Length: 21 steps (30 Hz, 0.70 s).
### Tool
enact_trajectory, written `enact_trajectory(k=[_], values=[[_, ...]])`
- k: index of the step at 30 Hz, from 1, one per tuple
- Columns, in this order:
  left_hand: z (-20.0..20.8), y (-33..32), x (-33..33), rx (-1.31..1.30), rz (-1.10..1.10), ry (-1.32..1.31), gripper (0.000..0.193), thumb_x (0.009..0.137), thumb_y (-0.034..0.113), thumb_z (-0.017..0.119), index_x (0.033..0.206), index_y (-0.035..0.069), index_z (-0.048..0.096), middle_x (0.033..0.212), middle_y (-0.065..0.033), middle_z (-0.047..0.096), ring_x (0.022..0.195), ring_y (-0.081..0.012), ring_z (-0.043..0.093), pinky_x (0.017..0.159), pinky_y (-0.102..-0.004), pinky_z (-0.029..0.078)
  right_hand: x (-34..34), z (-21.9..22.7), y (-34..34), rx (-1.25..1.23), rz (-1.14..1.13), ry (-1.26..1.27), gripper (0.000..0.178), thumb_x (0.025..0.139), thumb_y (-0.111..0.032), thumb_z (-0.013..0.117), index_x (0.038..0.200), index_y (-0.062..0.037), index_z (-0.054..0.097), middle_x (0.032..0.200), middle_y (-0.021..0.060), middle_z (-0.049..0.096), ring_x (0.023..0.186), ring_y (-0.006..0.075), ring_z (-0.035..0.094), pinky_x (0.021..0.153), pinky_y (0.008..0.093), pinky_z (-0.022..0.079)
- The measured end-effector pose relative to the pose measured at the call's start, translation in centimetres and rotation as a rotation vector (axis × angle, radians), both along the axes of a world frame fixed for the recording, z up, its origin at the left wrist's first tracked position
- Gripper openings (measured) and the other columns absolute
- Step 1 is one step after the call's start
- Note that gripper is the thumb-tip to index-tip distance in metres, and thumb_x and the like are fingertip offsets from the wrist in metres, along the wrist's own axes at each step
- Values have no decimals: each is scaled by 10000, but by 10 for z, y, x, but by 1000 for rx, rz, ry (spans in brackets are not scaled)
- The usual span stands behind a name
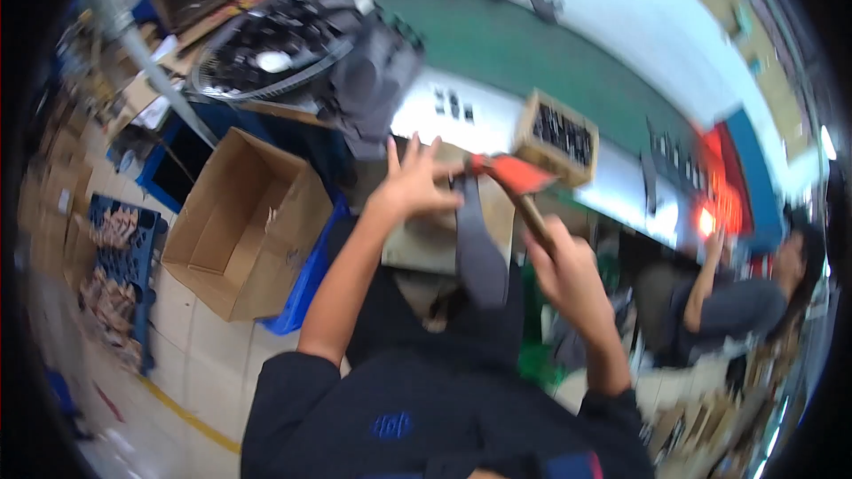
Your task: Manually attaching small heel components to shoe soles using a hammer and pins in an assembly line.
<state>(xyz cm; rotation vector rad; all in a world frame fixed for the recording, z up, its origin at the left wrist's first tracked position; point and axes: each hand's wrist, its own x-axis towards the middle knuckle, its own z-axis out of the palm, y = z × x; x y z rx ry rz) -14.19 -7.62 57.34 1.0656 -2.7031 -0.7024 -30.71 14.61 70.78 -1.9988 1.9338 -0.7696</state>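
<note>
My right hand [568, 270] is wrapped round the wooden handle of a hammer [525, 200]; its orange-red head is blurred and has one flared end. The head hangs just above the upper end of a dark grey, sole-shaped piece [482, 253]. That piece lies over the edge of a pale work block [417, 244] in front of me. My left hand [413, 182] is over the block with its fingers spread. Its thumb and a fingertip come close to the upper end of the grey piece; whether they touch it is unclear.
A wooden box [581, 173] of small black parts stands on the bench beside the green conveyor belt [497, 44]. Several small dark pieces [454, 106] lie nearby. An open carton [240, 248] and a heaped wire basket [209, 80] are left. A co-worker [737, 306] sits right, near a glowing red heater [723, 186].
</note>
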Motion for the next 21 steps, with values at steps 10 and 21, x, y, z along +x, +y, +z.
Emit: enact_trajectory(k=[10, 21], values=[[35, 91, 11, 242, -200, 746, 265, 871, 235, 742, 804, -13, 676, 725, -181, 633, 662, -330, 633, 599, -403, 481, -24, -25, -16, -368, -262, -41, 316, 948, -96, 655, 1251, -22, 600, 907, 199, 699, 722, 280, 709, 641, 356, 542], [133, 170, 69, 679, -224, 808, 200, 862, 92, 749, 754, -55, 667, 703, -129, 646, 590, -220, 606, 554, -311, 456, -22, -96, -37, -147, 32, 396, 447, 904, -183, 684, 1338, -103, 610, 1241, 140, 597, 1073, 320, 613, 853, 402, 505]])
